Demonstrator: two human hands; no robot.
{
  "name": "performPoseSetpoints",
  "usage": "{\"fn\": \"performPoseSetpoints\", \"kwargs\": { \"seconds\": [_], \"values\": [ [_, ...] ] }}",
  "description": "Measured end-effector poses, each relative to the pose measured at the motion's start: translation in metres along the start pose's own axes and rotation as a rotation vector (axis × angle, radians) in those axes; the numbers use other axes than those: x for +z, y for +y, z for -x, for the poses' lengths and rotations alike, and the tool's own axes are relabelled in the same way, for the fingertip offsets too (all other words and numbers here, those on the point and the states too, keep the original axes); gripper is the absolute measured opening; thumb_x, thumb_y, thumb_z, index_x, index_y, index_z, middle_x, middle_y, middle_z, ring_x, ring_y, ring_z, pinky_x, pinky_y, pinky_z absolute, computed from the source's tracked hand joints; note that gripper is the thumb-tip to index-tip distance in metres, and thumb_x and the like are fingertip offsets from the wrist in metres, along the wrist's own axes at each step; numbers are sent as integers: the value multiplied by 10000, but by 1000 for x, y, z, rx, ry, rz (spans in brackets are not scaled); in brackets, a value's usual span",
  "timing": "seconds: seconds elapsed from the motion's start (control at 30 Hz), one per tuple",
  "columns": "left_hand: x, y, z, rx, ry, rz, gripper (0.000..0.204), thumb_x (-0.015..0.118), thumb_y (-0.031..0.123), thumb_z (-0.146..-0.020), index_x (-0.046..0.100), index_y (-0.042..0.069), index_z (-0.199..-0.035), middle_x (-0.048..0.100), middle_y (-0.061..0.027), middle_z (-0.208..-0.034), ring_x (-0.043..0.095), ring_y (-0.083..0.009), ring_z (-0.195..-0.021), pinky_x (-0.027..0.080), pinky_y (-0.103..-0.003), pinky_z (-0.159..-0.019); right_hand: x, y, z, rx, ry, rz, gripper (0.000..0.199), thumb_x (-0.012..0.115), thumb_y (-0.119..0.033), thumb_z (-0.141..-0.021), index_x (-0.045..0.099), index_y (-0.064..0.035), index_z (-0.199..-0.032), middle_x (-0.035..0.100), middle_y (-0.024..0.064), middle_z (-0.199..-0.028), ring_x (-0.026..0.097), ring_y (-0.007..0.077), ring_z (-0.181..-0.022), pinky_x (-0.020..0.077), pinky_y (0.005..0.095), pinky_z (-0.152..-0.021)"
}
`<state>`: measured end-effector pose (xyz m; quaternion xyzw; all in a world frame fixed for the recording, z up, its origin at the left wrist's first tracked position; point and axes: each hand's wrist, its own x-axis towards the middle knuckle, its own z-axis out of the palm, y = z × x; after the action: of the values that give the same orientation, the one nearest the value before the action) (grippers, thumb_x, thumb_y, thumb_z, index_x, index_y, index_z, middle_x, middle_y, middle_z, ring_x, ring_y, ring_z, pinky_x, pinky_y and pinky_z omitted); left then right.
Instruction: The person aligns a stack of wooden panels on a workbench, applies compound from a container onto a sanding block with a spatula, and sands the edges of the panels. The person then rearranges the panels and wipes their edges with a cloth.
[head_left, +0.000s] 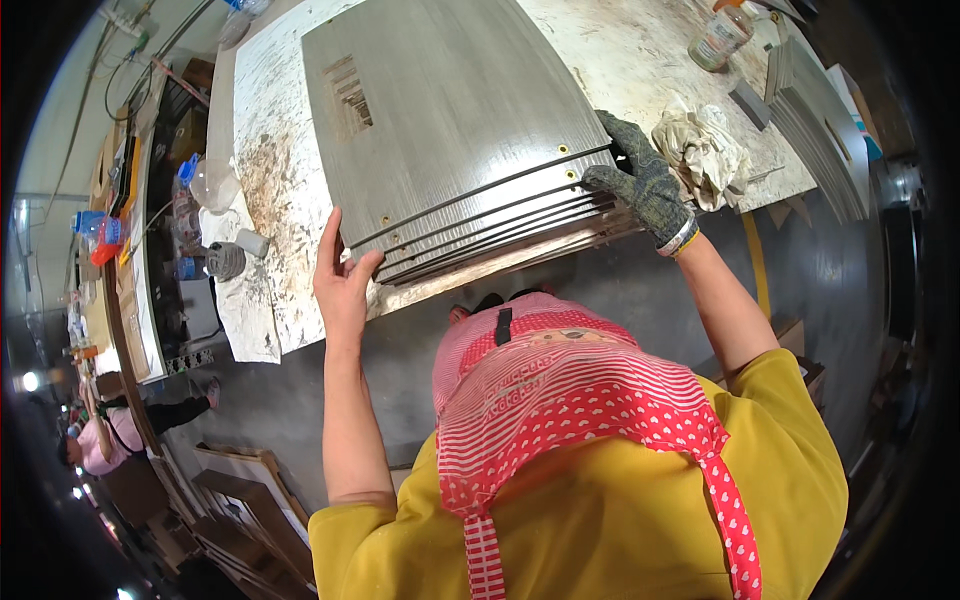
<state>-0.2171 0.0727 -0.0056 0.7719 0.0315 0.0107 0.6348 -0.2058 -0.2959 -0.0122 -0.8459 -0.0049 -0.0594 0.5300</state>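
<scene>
Steadily, Corner by Corner

The bare left hand (345, 285) is open, its thumb and fingers spread around the near left corner of a stack of grey panels (450, 120). The gloved right hand (648, 188) bends around the near right corner, thumb toward the near edge; whether it grips firmly I cannot tell. The stack lies flat between them, close to the near edge of the tabletop (620, 65), its near edges staggered like steps.

To handle these well, I would support both corners evenly, keep fingertips on the edges rather than the smooth face, and avoid dragging one panel across another, since that could scratch it. The bare fingers probably deserve extra care at the corners.

The white tabletop is scuffed, with brown stains at left. A crumpled rag (703, 150) lies right of the stack, a bottle (720, 38) beyond it, and more panels (815, 130) at the far right. A grey roll (225, 262) sits at left. Beyond, the grey floor (830, 275) carries a yellow line (757, 265), and a co-worker (103, 440) appears far left.
</scene>
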Motion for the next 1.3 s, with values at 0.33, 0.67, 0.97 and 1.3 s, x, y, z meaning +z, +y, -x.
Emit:
{"fn": "performPoseSetpoints", "kwargs": {
  "seconds": [0.33, 0.67, 0.97, 1.3],
  "values": [
    [1, -10, 8, -197, -123, -11, 801, 654, 3, -751, 221, 0, -1425, 456, -140, -1317, 460, -202, -1190, 358, -303, -1007, -4, 10, 17, 57, -107, -49, 710, 767, -210, -726, 430, -20, -1321, 516, 117, -1239, 526, 207, -1098, 456, 327, -899],
    [1, -4, 8, -146, -133, -107, 746, 702, 17, -730, 306, -72, -1356, 536, -155, -1195, 539, -192, -1053, 391, -304, -965, 7, 11, 22, 109, -4, -21, 597, 745, -177, -748, 488, -12, -1261, 581, 116, -1141, 573, 205, -1029, 468, 317, -865],
    [1, -18, 4, -142, -7, -169, 681, 664, 5, -782, 304, -113, -1348, 520, -130, -1185, 528, -153, -979, 442, -242, -839, 19, 12, 20, 50, 105, 27, 582, 767, -189, -727, 521, 10, -1216, 581, 111, -1062, 573, 188, -952, 479, 315, -821],
    [-1, -41, 20, -148, -51, -19, 592, 687, 83, -792, 405, -110, -1276, 543, -117, -1182, 505, -148, -1047, 389, -233, -899, 19, 29, 37, 55, 78, -61, 497, 749, -175, -753, 561, -3, -1179, 611, 106, -1047, 598, 180, -920, 490, 314, -797]
  ]
}}
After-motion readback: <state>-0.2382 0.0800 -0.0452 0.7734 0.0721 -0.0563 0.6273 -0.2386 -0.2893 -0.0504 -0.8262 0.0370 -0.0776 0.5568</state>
